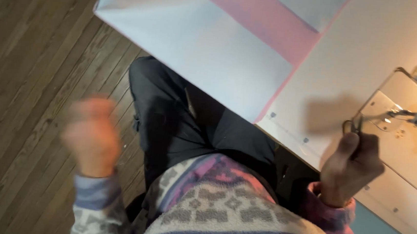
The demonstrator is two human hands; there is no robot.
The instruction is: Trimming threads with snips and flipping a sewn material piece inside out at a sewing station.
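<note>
R hand (350, 168) at 4 o'clock, fingers curled, pinching small metal snips (354, 128) just beside sewing-machine plate (382, 110), over white table (369, 50). L hand (91, 135) at 8 o'clock, blurred above wood floor (21, 69); grip cannot be told. White-pink fabric (214, 39) at 12.

Dark wooden plank floor (31, 60), white table (369, 50), warm lamplight at right

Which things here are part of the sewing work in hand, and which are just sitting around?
In use:
right hand
small metal snips held in it
sewing machine bed
presser foot area

Just there:
white and pink fabric on the table
left hand, blurred, holding nothing visible
wooden floor
</note>
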